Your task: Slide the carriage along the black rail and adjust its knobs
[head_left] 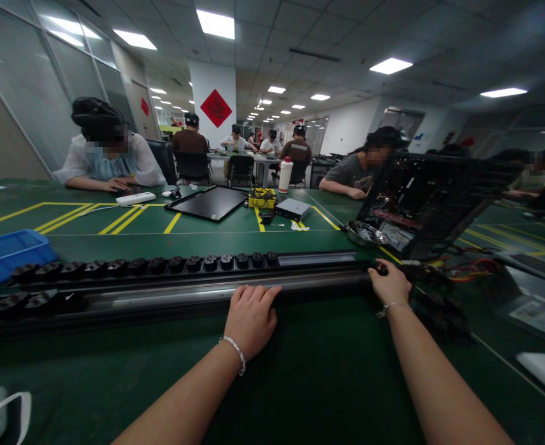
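Observation:
A long black and silver rail [170, 290] lies across the green table [300, 383] in front of me. Along its top runs a row of several small black parts [161, 264]. My left hand [250, 318] rests on the rail's near edge with its fingers curled over the metal. My right hand [389, 283] is closed on the rail's right end, where a small black knob-like piece shows at the fingertips. An open black computer case [434, 204] stands tilted just beyond my right hand.
A blue bin [8, 253] sits at the left. A metal bowl [365, 233], a black panel [210, 203], a yellow box [262, 198] and a grey box [293, 209] lie farther back. People sit at the table's far side. Coloured wires [467, 269] trail right.

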Action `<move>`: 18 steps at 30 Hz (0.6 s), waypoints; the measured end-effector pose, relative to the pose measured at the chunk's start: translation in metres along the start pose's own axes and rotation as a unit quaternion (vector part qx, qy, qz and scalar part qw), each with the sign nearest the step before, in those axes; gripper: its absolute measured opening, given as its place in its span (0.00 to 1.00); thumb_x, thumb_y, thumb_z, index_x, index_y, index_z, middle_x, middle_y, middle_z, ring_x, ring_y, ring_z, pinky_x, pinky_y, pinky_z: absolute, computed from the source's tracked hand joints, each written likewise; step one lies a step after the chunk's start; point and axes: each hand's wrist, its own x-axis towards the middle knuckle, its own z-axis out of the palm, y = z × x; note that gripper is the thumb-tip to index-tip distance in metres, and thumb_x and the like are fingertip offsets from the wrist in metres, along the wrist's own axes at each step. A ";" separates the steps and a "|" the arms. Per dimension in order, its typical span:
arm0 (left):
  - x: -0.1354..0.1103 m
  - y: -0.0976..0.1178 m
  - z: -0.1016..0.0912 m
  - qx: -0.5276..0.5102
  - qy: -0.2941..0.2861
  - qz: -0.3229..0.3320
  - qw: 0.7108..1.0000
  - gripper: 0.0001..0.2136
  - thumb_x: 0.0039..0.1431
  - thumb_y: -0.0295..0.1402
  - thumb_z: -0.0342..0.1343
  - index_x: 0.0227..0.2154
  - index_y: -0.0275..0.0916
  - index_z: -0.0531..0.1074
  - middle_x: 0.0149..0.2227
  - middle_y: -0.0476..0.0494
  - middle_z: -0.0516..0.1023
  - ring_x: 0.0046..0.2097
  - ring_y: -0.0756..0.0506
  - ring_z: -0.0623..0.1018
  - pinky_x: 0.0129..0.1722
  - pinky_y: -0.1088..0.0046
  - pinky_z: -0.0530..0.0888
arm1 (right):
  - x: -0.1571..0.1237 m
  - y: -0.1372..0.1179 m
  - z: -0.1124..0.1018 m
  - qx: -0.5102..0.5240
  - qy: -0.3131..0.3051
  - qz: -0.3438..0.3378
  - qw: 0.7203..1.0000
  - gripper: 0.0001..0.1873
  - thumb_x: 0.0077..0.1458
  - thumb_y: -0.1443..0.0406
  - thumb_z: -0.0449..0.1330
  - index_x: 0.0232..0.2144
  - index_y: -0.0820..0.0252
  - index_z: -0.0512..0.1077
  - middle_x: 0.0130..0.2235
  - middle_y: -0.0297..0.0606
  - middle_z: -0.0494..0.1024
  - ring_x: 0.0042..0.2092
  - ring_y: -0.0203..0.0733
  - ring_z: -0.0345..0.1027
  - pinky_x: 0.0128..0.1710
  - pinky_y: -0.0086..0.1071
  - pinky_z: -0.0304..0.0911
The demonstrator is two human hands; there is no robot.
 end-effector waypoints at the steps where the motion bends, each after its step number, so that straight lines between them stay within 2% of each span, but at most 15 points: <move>1: 0.000 0.000 0.000 0.000 0.000 0.000 1.000 0.20 0.53 0.30 0.50 0.50 0.48 0.63 0.42 0.49 0.73 0.44 0.45 0.69 0.52 0.61 0.57 | 0.000 0.000 0.000 -0.001 -0.001 0.000 1.000 0.20 0.44 0.61 0.56 0.42 0.55 0.71 0.44 0.42 0.73 0.49 0.50 0.63 0.52 0.45 0.52; 9: 0.000 0.001 0.000 0.003 0.003 0.000 1.000 0.20 0.53 0.29 0.50 0.50 0.48 0.64 0.41 0.48 0.73 0.44 0.45 0.69 0.52 0.61 0.58 | 0.003 0.005 0.003 0.000 0.002 -0.006 1.000 0.19 0.44 0.60 0.56 0.41 0.56 0.72 0.42 0.42 0.74 0.47 0.50 0.64 0.50 0.45 0.54; 14: 0.000 0.001 0.000 0.000 0.001 0.000 1.000 0.20 0.53 0.30 0.50 0.50 0.47 0.64 0.41 0.48 0.73 0.44 0.45 0.69 0.52 0.61 0.58 | 0.001 0.004 0.005 0.009 0.027 -0.014 1.000 0.18 0.43 0.61 0.56 0.40 0.57 0.72 0.42 0.42 0.73 0.47 0.50 0.62 0.50 0.46 0.54; 18: 0.000 0.001 0.000 -0.001 -0.002 -0.002 1.000 0.19 0.53 0.29 0.50 0.50 0.47 0.64 0.41 0.48 0.73 0.44 0.45 0.69 0.53 0.61 0.57 | 0.002 0.005 0.009 0.021 0.046 -0.021 0.999 0.19 0.43 0.61 0.56 0.40 0.59 0.71 0.43 0.44 0.70 0.48 0.49 0.62 0.49 0.42 0.56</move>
